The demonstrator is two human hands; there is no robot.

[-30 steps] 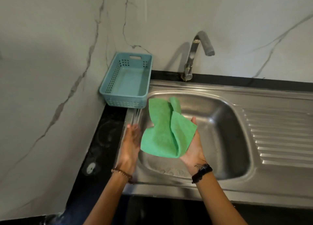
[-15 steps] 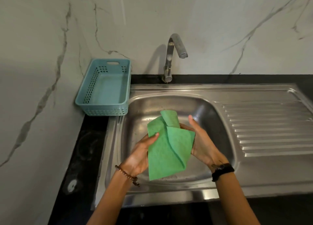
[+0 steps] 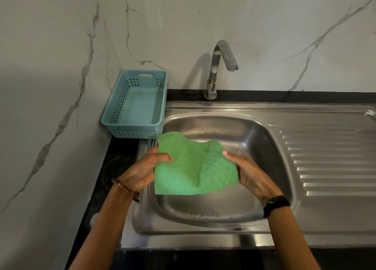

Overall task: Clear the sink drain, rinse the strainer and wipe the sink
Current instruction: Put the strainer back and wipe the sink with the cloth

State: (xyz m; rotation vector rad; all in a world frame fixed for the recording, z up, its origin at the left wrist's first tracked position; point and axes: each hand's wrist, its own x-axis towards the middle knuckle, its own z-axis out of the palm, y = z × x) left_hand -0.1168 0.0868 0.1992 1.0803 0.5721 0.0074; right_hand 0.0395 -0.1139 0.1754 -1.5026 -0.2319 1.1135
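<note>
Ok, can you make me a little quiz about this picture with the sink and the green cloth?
1. True or false: the curved metal tap is pouring water into the stainless steel sink.
2. Which holds the square green cloth? A) left hand only B) right hand only C) both hands
3. Fill in: the blue perforated plastic basket sits to the ____ of the sink basin.

Key: 1 false, no water shows at the spout. 2 C, each hand pinches one side of the cloth, spread open above the basin. 3 left.
</note>
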